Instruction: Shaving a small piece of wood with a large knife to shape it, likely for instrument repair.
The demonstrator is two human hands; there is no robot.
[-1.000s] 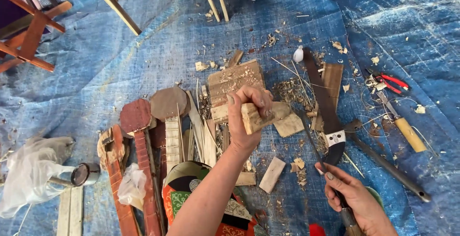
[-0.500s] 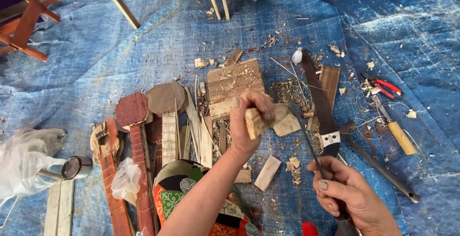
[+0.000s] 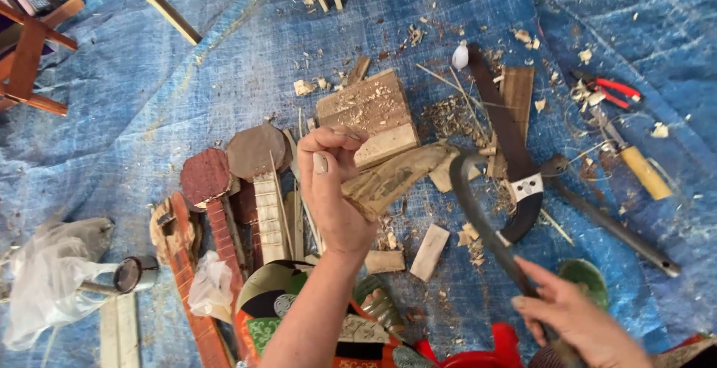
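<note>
Over the middle of the blue tarp (image 3: 187,77) my left hand (image 3: 332,189) is clenched around a rough piece of wood (image 3: 396,178), fingers curled tight, holding it up off the ground with its long end pointing right. Low at the right, my right hand (image 3: 575,316) is wrapped around the handle of a curved blade (image 3: 478,211); the dark metal runs up and left from my fist and hooks over beside the tip of the wood piece, so close that I cannot tell whether it touches. The hands are well apart, joined only by tool and workpiece.

Under the held piece I see shavings and small offcut blocks (image 3: 429,252) on the tarp. Just behind my left hand lies a flat wooden board (image 3: 370,110) dusted with chips. To the left of my wrist lie several small carved instrument-like pieces with round heads and long necks (image 3: 258,181), side by side. To the right lies a dark sheath with a pale metal band (image 3: 511,151), beyond it a long dark rod (image 3: 620,226), a yellow-handled tool (image 3: 642,174) and red-handled pliers (image 3: 616,92). At the far left I see a crumpled clear plastic bag (image 3: 45,278), and red wooden furniture legs (image 3: 30,47) at the top left corner.
</note>
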